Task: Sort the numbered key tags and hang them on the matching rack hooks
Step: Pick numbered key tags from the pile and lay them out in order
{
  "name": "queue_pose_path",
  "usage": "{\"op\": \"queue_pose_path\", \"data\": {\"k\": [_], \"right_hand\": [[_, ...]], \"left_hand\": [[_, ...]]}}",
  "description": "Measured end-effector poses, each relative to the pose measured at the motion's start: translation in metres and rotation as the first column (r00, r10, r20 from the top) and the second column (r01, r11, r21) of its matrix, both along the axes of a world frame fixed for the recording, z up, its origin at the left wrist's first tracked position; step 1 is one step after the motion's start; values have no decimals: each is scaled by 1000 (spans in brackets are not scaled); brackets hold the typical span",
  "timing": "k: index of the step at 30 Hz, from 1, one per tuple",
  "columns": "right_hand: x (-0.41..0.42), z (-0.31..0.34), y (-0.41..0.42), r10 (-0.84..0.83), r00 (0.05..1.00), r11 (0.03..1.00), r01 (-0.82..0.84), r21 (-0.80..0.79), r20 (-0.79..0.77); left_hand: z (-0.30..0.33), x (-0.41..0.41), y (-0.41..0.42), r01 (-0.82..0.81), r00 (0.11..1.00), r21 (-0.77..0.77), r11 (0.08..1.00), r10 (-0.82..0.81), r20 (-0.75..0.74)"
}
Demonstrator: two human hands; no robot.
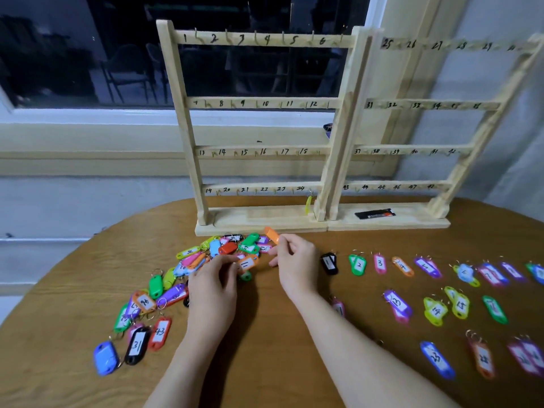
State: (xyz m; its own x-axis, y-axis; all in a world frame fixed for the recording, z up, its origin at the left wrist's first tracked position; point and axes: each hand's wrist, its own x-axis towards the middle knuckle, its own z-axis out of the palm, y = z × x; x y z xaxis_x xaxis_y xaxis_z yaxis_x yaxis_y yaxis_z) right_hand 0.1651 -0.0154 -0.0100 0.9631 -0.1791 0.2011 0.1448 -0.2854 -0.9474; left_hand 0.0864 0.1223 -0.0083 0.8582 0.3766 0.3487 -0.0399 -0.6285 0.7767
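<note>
Right hand (294,257) pinches an orange tag (271,234) above the tag pile (223,251); left hand (216,278) pinches the tag marked 11 (247,263) on the counter (265,334).

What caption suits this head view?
Both hands pick orange key tags from a pile before two numbered wooden racks.

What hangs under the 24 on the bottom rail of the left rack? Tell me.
A single yellow-green key tag hangs there by its ring, next to the left rack post, its lower end near the base board. It is seen edge-on, so its number cannot be read.
</note>
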Motion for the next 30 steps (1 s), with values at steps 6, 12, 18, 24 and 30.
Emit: {"op": "queue_pose_path", "data": {"k": [6, 12, 18, 24, 30], "right_hand": [[2, -2, 0, 13, 1000, 1000, -13, -3, 10], [4, -4, 0, 54, 997, 997, -57, -52, -46], [3, -3, -1, 43, 999, 993, -46, -112, -28], [-4, 7, -3, 61, 995, 985, -73, -157, -81], [-21, 26, -14, 141, 975, 986, -154, -65, -170]], "left_hand": [[2, -4, 1, 50, 999, -76, 996, -51, 0], [3, -4, 2, 49, 999, -65, 997, -49, 10], [7, -5, 0, 56, 998, -80, 995, -57, 1], [9, -9, -2, 23, 999, 110, 994, -26, 23], [13, -16, -6, 107, 992, 92, 990, -112, 56]]}}
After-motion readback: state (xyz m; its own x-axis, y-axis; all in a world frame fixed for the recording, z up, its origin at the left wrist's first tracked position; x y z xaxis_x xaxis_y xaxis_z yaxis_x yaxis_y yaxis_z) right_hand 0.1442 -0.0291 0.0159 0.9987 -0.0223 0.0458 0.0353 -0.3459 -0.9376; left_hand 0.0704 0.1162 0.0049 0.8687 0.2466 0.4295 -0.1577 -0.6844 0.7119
